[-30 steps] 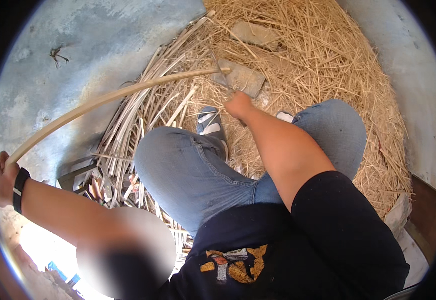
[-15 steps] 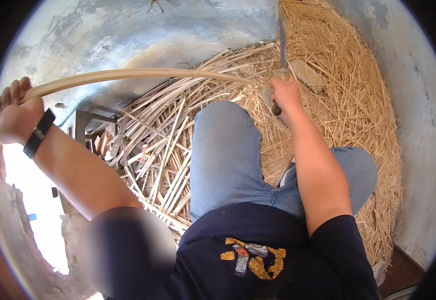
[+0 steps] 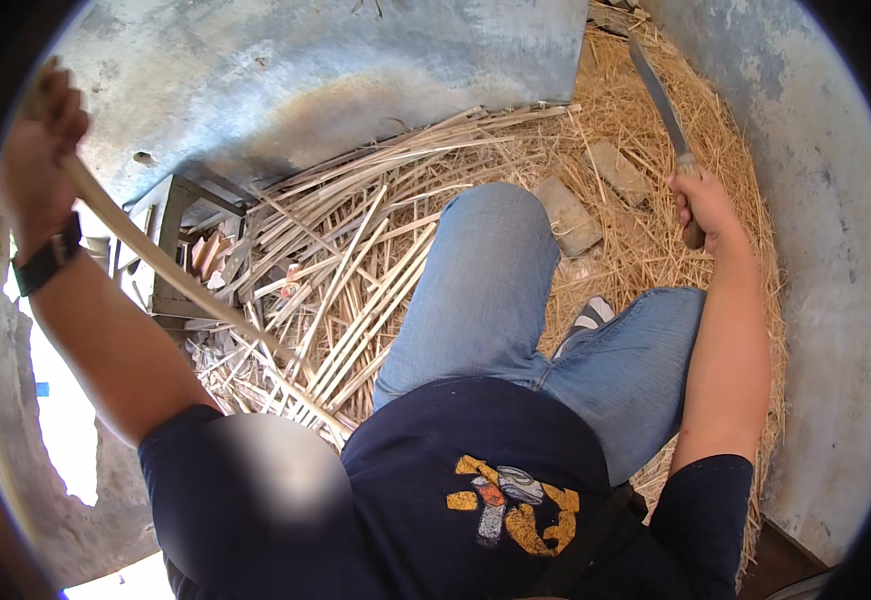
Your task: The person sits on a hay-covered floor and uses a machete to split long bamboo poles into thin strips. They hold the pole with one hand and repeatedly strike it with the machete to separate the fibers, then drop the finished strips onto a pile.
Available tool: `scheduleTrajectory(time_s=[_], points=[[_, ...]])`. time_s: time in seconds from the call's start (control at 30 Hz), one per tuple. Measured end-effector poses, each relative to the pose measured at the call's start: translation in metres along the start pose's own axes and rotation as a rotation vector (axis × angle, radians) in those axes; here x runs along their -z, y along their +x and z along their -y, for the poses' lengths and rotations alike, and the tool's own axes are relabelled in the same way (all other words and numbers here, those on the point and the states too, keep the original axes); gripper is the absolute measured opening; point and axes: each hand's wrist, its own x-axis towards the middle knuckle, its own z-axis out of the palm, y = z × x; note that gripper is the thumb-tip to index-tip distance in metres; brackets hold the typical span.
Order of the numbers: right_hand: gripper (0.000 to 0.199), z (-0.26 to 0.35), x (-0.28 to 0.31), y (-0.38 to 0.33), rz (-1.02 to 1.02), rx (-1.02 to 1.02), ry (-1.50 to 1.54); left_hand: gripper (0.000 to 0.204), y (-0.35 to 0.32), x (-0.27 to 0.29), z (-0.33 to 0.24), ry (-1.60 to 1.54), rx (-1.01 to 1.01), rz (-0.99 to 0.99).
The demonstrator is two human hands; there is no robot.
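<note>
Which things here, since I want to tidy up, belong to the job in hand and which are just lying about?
Seemingly in the job:
knife, in the right hand
strip, in the left hand

Apparently lying about, none held:
loose strips, heaped; any role unclear
straw-like bits, over the floor
two slabs, among those bits; any role unclear
dark frame, left of the heap

Straw [image 3: 646, 245] and pale strips [image 3: 384, 308] cover the floor [image 3: 578, 270]
</note>
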Motion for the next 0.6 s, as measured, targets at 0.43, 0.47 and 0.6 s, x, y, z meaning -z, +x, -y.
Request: scheduleTrajectory(time_s=[0.43, 0.47, 0.6], points=[[0.017, -0.053, 0.026, 0.026, -0.086, -0.099, -0.065, 0.066, -0.218, 0.113, 0.253, 0.899, 0.577, 0.160], [0.018, -0.053, 0.027, 0.030, -0.085, -0.099, -0.048, 0.067, -0.233, 0.131, 0.262, 0.925, 0.610, 0.152], [0.019, -0.059, 0.026, 0.039, -0.067, -0.068, -0.058, 0.074, -0.290, 0.201, 0.280, 1.026, 0.834, 0.088]])
